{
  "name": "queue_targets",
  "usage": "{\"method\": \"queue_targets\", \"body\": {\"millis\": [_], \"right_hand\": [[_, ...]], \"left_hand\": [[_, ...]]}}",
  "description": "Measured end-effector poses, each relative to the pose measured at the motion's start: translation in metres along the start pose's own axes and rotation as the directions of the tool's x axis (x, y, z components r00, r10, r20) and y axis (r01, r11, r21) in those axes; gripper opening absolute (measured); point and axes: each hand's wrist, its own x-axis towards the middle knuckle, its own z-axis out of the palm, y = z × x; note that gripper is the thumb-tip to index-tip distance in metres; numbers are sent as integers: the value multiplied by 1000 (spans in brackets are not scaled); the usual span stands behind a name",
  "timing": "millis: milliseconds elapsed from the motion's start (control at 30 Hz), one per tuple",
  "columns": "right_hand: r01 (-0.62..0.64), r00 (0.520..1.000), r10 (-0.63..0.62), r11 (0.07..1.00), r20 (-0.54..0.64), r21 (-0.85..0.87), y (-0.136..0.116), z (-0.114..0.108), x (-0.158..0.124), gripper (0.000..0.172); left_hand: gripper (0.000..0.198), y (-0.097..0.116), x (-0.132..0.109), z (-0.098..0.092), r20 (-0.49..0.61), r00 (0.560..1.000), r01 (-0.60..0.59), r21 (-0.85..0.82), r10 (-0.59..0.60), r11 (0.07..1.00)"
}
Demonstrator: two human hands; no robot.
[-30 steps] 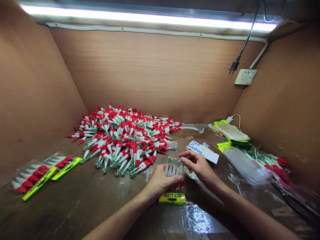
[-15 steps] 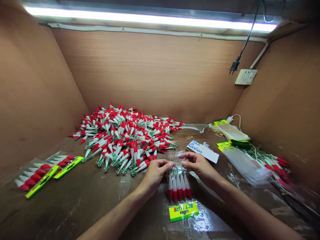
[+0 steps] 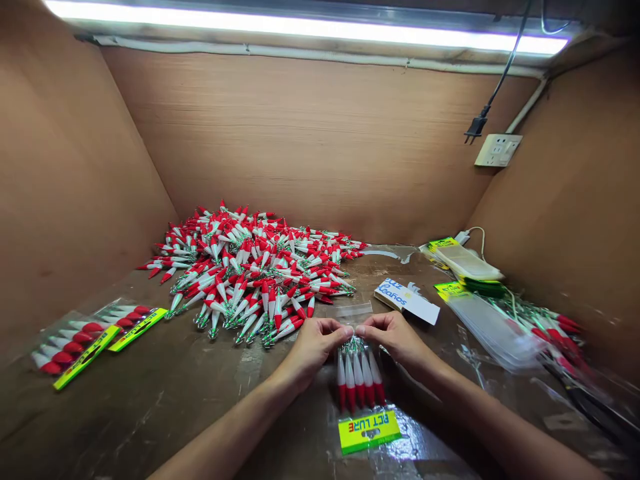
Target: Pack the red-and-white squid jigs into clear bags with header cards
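In front of me lies a clear plastic bag with a yellow-green header card toward me. Several red-and-white fishing lures sit side by side in it, red tips pointing at the card and green-silver hooks away. My left hand pinches the bag near the hooks, thumb against forefinger. Close beside it, my right hand pinches the bag the same way, the fingertips of both hands almost meeting. The bag's open-looking end with a pale strip extends beyond my fingers.
A large heap of loose lures fills the back left. Filled bags lie at far left. On the right are a stack of empty header bags, more lures and a white box with blue writing. A plug hangs above.
My right hand has come down from the bag's far end to the hooks, close to my left fingertips. The far flap now lies flat and the view has shifted slightly.
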Motion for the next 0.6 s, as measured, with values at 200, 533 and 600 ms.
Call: {"method": "queue_targets", "body": {"millis": [200,533,600], "right_hand": [[41,998,-41,999,-41,-17,-2,5,1,41],[55,988,-69,993,-139,-102,13,-2,6,31],[234,908,-331,910,-259,-343,9,-5,3,33]], "left_hand": [[45,-4,3,-2,-10,1000,-7,-50,6,999],[55,-4,7,-9,-15,997,-70,17,70,997],[51,-4,9,-9,-37,992,-117,85,121,989]]}}
